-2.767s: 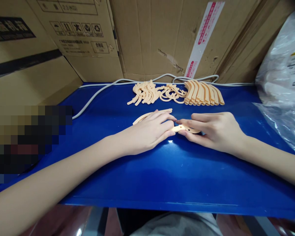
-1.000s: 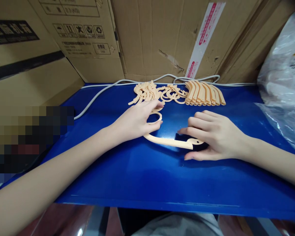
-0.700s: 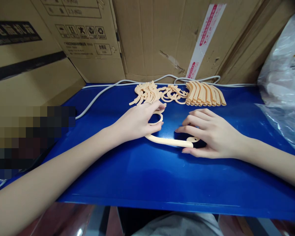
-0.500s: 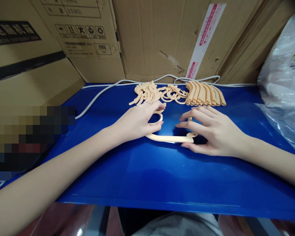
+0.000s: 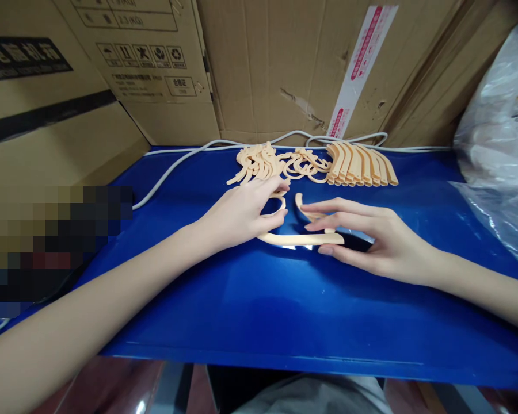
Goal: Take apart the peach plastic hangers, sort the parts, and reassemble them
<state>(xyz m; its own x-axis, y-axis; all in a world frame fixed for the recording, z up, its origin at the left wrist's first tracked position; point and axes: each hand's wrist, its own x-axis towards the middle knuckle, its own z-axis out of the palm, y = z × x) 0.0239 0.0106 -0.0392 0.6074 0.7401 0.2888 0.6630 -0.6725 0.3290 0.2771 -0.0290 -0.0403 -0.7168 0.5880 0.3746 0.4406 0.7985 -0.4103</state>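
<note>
Strip (image 5: 300,240): laid left to right on the table's middle, left end hidden by the left hand, right end met on its near edge by the right thumb.
Left hand (image 5: 244,210): spread over the pale hoop (image 5: 284,204), thumb and forefinger parted; whether anything is gripped beneath the palm cannot be told.
Right hand (image 5: 380,238): thumb and fingers set moderately wide, strip and curved piece between them; a firm pinch cannot be confirmed.
Curved piece (image 5: 299,199): its far tip seen just beyond the right fingertips, the rest partly hidden by them.
Strip's right end: best steadied from the left, so that it is not pushed askew when the curved piece is turned.
Blue table (image 5: 259,305): glossy, so light, even pressure is judged safer; thin pieces could easily be made to slide.
Far piles: tangled pieces (image 5: 259,163) left, hoops (image 5: 304,167) centre, stacked bent pieces (image 5: 362,165) right; best not brushed by the fingers.
</note>
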